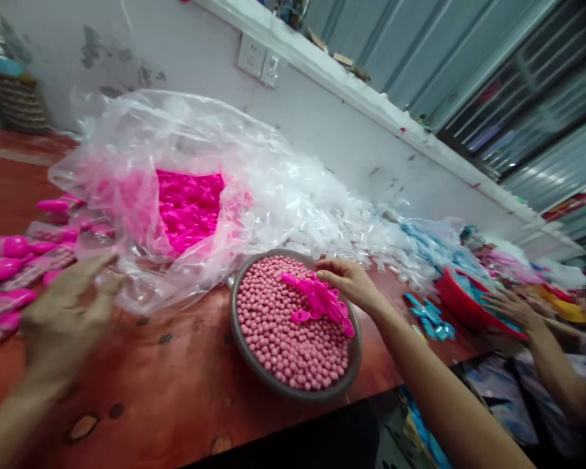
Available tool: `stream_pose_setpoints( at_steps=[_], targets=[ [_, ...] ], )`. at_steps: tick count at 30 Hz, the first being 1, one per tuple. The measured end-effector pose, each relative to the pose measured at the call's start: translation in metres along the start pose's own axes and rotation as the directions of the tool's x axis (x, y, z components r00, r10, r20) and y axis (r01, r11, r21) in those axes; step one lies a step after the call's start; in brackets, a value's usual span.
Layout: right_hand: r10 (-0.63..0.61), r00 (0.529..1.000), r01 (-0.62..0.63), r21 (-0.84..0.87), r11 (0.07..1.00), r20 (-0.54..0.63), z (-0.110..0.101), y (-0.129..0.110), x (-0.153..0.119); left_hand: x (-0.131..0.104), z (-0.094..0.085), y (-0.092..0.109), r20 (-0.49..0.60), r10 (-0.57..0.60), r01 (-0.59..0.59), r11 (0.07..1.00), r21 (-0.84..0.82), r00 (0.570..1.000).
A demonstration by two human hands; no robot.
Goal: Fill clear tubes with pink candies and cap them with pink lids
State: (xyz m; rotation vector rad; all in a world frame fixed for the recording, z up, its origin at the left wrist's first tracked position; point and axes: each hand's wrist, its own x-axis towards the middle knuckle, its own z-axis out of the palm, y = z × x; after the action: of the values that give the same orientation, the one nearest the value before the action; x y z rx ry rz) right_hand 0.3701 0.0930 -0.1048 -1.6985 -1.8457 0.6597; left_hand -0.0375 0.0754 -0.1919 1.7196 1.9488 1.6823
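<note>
My right hand (346, 281) is over the right side of a dark round bowl (239, 339). Its curled fingers close on the small bright pink plastic pieces (320, 299), which lie heaped on pink beads (288, 345) that fill the bowl. The fingertips are partly hidden. My left hand (68, 319), smeared by motion, hovers over the table at the left with thumb and forefinger apart. No object shows clearly in it. Beside it lie several clear packets with pink caps (10, 267), holding small beads.
Behind the bowl, a clear plastic bag (141, 124) holds many pink pieces (190, 208). Clear plastic parts (322, 215) are piled along the wall. At right, a co-worker's hand (512, 309) is at a red basin (456, 296), near blue pieces (430, 317) on the red table (166, 384).
</note>
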Motion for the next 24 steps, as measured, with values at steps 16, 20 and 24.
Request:
stream_pose_setpoints(
  at_steps=[16,20,24],
  targets=[
    [0.257,0.966,-0.226,-0.530,0.817,-0.016,-0.039,0.201,0.050,-0.096,0.096,0.113,0.339,0.381,-0.248,0.893,-0.374,0.860],
    [0.277,0.960,-0.210,-0.567,0.796,0.035,-0.042,0.214,0.049,-0.097,0.095,0.117,0.344,0.360,-0.236,0.906,-0.353,0.867],
    [0.254,0.967,-0.214,-0.538,0.815,0.001,-0.049,0.197,0.037,-0.095,0.092,0.120,0.357,0.309,-0.162,0.908,-0.387,0.881]
  ],
)
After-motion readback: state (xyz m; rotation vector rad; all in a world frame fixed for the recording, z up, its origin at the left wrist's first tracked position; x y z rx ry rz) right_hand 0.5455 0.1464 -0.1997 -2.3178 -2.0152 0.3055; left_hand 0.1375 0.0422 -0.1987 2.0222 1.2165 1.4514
